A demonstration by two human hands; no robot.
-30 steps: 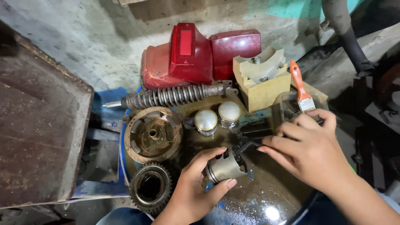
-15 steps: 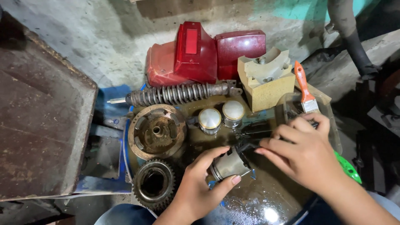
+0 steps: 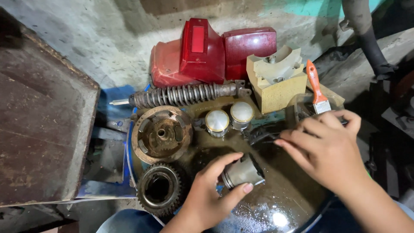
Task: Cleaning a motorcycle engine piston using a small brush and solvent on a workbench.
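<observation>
A short metal cylinder (image 3: pixel 242 171) – dull grey, smooth-walled, with a darker band at its far end – lies on its side near the front edge of a round, oil-slick tray (image 3: pixel 276 207) whose wet brown surface glints with a bright reflection. The left hand (image 3: pixel 211 194) has it in a loose clasp: the index finger curves over the top of the cylinder and the thumb presses against its near end, so the piece sits between the two, the other fingers curled beneath and hidden.

The right hand (image 3: pixel 327 149) hovers over the tray's right side, fingers half bent and close together; the index and middle fingertips pinch or rest on a small dark part (image 3: pixel 264 137) – whether they truly grip it cannot be told.

Toward the tray's back edge stand two polished, dome-topped pistons (image 3: pixel 228 120), silvery with brassy rims. At the left edge a rusty, round clutch housing (image 3: pixel 161 133) lies flat, and at the front-left corner a toothed steel gear (image 3: pixel 159 187), grimy and dark. Behind the tray a coiled shock-absorber spring (image 3: pixel 181 95) lies crosswise, with glossy red plastic covers (image 3: pixel 207 49) beyond it, a tan block (image 3: pixel 276 80) with a curved saddle, and an orange-handled paintbrush (image 3: pixel 316 88) leaning at the back-right corner.
</observation>
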